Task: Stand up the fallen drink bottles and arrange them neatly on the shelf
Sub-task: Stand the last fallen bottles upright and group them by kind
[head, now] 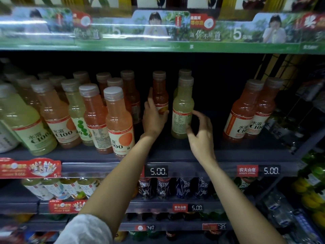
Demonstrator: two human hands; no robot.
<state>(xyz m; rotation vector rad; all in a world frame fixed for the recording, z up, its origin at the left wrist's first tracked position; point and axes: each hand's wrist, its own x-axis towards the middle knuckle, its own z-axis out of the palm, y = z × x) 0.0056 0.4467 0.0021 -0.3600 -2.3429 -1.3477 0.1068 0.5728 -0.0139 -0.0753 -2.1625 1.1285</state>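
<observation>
An upright orange drink bottle (159, 90) stands mid-shelf, and my left hand (153, 117) wraps around its lower label. Just right of it stands a pale yellow-green bottle (182, 104), with a second one of the same kind right behind it. My right hand (200, 132) curls beside its label, fingertips at the bottle's right side, the fingers spread. Whether they touch it is unclear. Several orange and green bottles (117, 120) crowd the shelf's left part, all standing, some with labels turned sideways. Two orange bottles (246, 111) stand at the right.
The dark shelf board (211, 150) has bare gaps between the middle bottles and the right pair. A green promotional banner (158, 32) overhangs above. Price tags reading 5.00 (158, 171) line the shelf edge. Lower shelves hold more bottles. A wire rack (307, 103) is at the right.
</observation>
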